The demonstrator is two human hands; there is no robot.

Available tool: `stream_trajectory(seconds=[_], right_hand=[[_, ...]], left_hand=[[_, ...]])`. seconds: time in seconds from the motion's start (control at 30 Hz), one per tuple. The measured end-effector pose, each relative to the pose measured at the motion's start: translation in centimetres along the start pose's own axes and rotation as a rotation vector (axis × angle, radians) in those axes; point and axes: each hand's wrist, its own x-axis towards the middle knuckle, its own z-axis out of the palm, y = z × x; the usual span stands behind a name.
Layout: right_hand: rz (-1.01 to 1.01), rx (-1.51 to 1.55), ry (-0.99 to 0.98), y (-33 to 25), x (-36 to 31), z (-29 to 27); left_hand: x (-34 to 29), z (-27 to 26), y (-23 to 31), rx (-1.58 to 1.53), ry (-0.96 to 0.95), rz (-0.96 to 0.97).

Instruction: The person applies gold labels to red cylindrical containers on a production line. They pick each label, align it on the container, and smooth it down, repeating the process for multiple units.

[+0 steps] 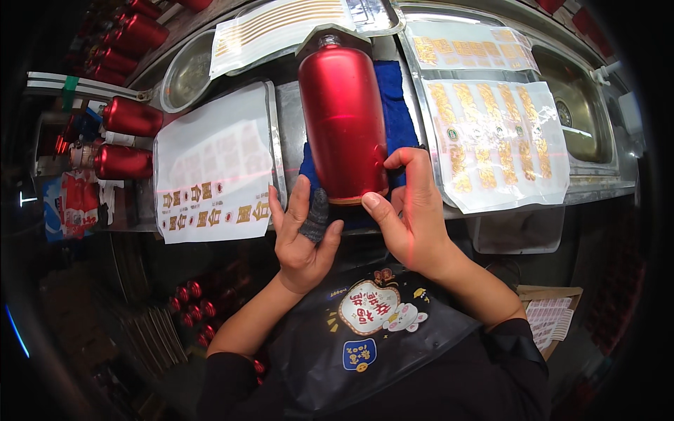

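Note:
A glossy red bottle (342, 119) lies in front of me, its neck pointing away and its base toward me. Along the rim of the base runs a thin gold band (354, 201). With thumb and bent forefinger, my right hand (414, 217) grips the bottle's lower right edge, the thumb tip on the gold band. On the other side, my left hand (303, 242) is held with fingers stretched and apart, close to the lower left edge. One of its fingers wears a grey cover (316, 216). Under the bottle lies a blue cloth (394, 95), partly hidden.
Sheets of gold stickers (491, 140) lie on a metal tray at the right, beside a sink (579, 119). A part-used sticker sheet (217, 168) rests on a left tray. Gold strips (281, 28) lie at the back near a metal bowl (188, 74). More red bottles (125, 163) stand left.

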Motion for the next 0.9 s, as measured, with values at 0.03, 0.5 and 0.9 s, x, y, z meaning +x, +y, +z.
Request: stream_trajectory(seconds=[0.03,0.5,0.9], right_hand=[[-0.001,0.014,-0.014,-0.1,0.1,-0.2],[0.03,-0.102,0.085,-1.0,0.4,1.3],[0.01,-0.003,0.039,-0.2,0.0,0.9]], left_hand=[[0.0,0.0,0.0,0.0,0.002,0.001],[1.6,-0.3,0.8,0.0,0.034,0.069],[2.1,-0.6,1.2,0.14,0.03,0.168]])
